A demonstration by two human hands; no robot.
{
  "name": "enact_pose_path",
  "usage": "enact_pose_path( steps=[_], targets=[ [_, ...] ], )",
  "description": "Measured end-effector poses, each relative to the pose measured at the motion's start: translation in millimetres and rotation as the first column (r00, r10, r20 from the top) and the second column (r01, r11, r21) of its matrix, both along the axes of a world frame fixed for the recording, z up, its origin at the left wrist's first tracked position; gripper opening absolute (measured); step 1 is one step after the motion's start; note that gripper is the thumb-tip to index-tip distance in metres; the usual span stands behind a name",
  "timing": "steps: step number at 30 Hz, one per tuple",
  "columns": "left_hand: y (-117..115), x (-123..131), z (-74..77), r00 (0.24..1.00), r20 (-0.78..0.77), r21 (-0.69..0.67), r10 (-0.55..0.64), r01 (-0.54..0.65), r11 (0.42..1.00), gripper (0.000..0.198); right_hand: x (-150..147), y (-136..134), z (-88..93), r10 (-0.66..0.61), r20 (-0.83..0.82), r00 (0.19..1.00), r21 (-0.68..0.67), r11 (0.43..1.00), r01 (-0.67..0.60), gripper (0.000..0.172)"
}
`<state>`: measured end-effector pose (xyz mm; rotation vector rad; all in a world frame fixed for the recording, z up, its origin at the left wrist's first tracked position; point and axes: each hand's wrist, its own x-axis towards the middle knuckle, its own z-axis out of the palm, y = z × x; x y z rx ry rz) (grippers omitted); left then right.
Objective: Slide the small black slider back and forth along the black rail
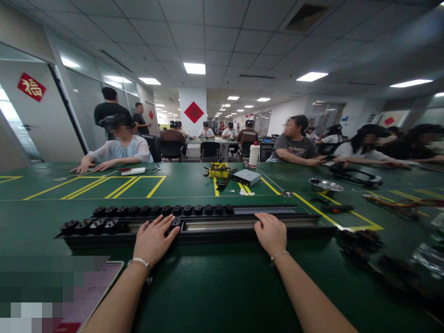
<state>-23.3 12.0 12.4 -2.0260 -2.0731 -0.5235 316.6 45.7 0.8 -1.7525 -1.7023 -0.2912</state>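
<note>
A long black track (218, 226) lies across the table in front of me. Over its left part, my left hand (152, 240) has its thumb and index finger around a small black socket module (176, 222). My right hand (272, 233) rests over the track further right, its fingers bent over it; the fingertips are partly hidden. Several black socket modules (92, 225) sit at the track's left end. Behind it, a second black track (263, 209) carries a row of similar modules (166, 210).
A phone (93, 296) lies at the lower left. Black parts (360, 245) are heaped at the right, near a metal bowl (326, 186). Beyond the tracks are a grey box (246, 176), a yellow item with cables (218, 170) and a white bottle (254, 155). People sit around the table.
</note>
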Motion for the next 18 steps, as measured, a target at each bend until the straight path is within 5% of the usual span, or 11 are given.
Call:
enact_pose_path(
  steps=[18],
  targets=[
    [0.9, -1.2, -2.2, 1.0, -0.017, 0.009, 0.005, -0.005, 1.0, 0.043, -0.7, -1.0, 1.3, 0.013, -0.012, 1.0, -0.035, 0.999, -0.013, 0.035]
  ],
)
